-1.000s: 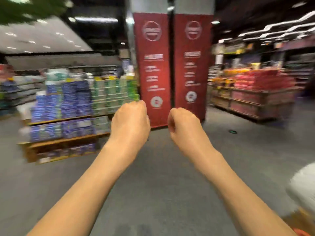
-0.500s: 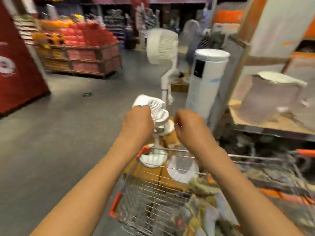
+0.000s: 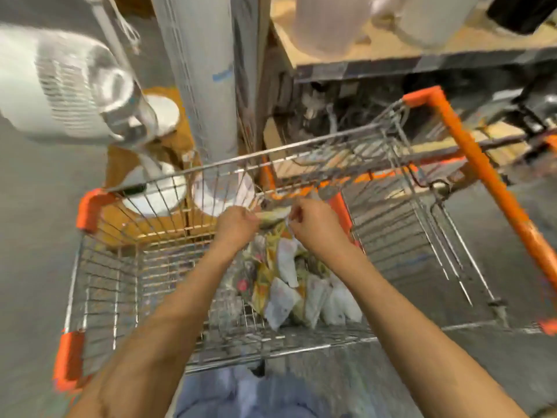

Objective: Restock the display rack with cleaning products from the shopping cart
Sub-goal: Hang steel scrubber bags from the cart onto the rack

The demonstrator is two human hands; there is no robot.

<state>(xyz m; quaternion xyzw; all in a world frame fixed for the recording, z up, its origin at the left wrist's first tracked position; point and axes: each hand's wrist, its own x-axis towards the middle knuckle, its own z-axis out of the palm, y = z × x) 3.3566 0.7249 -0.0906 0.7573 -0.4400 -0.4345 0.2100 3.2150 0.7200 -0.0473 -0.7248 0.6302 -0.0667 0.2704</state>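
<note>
Left hand and right hand pinch one yellow-white packet above packets heaped in the shopping cart right corner.

Our way into the shopping cart open from above, left half of its basket bare wire, packets heaped right, tower fan and wooden shelf crowding beyond its far rim

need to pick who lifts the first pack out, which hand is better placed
Left, marginally. The left hand already pinches the yellow pack at the cart front; the right hand only hovers beside it.
</note>
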